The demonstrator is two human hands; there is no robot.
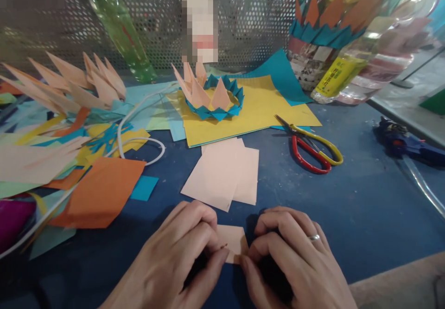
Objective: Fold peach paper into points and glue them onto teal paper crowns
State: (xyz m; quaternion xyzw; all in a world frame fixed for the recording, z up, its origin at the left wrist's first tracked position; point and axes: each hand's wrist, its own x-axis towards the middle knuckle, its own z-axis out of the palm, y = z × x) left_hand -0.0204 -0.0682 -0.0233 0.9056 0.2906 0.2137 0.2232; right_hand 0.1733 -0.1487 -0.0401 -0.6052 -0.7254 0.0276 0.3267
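Observation:
Low in the view, a small folded peach paper [233, 239] lies between my two hands on the blue table. My left hand [187, 248] pinches its left end between thumb and fingers. The right end is gripped by my right hand [292, 253], which wears a ring. Just beyond are loose peach paper squares [220, 172], overlapping one another. Farther back, a blue paper ring [214, 107] with several pointed peach pieces standing in it rests on a yellow sheet [264, 100].
Scissors [313, 146] with red and yellow handles lie right of centre, near a blue glue gun [410, 144]. Coloured paper scraps, an orange sheet [104, 188] and a white cord [121, 132] spread over the left. Bottles, including a green bottle [120, 26], stand at the back.

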